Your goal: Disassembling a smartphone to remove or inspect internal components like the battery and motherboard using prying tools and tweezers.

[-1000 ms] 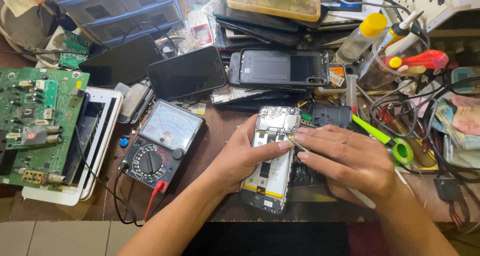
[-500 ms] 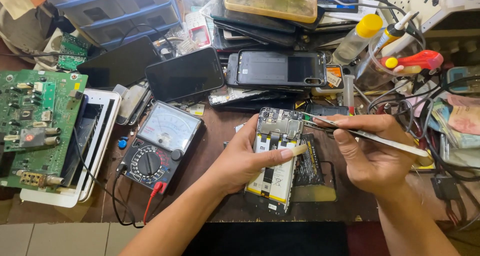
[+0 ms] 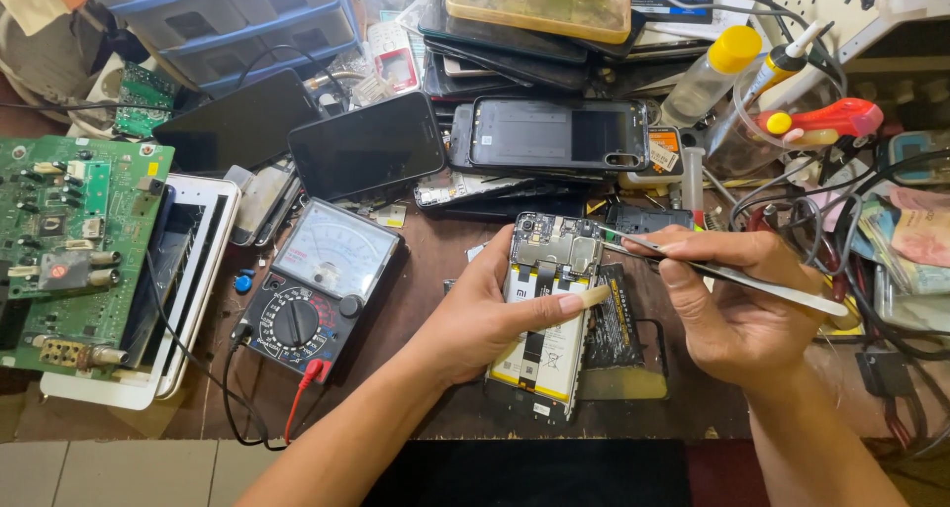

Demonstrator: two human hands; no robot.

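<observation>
Near the desk's front edge, the left hand (image 3: 485, 319) clasps an opened phone (image 3: 547, 309) — flat, rectangular, white battery and bare metal shields showing. The right hand (image 3: 737, 304) pinches slim steel tweezers (image 3: 732, 273), tips at the phone's upper corner; a black dial multimeter (image 3: 317, 294) lies left.

Two dark phone screens (image 3: 366, 146) lie face up at the back left of the worktop, both black and blank. The meter dial (image 3: 334, 247) in front of them is a pale rectangle. A small orange-and-white sticker (image 3: 664, 154) sits beside the upturned phone back (image 3: 554, 133).
</observation>
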